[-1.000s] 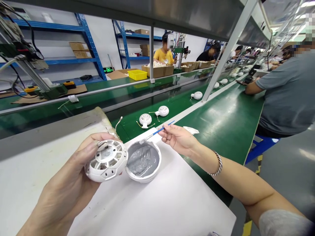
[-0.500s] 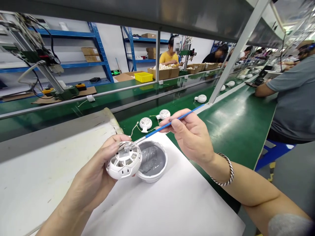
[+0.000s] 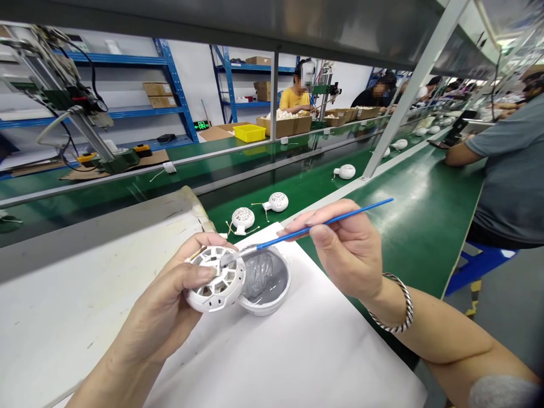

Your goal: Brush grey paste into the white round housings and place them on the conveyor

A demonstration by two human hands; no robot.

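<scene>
The left hand point(image 3: 170, 294) is curled around the housing point(image 3: 215, 303), thumb pressed across its top, holding it up just beside the bowl point(image 3: 260, 310). The right hand point(image 3: 351, 246) pinches the brush point(image 3: 293, 233) between thumb and fingers, its tip against the housing's top. The step in hand looks like dabbing grey paste point(image 3: 267, 280) from the bowl onto that spot; the next move seems to call for a steady left grip and light tip pressure. The bowl stands on the white sheet point(image 3: 297, 340), near two units point(image 3: 243, 218) and the green counter point(image 3: 408, 209). Against half a second ago, the thumb reaches farther over the housing, the brush lies flatter, and both units sit slightly farther left.
</scene>
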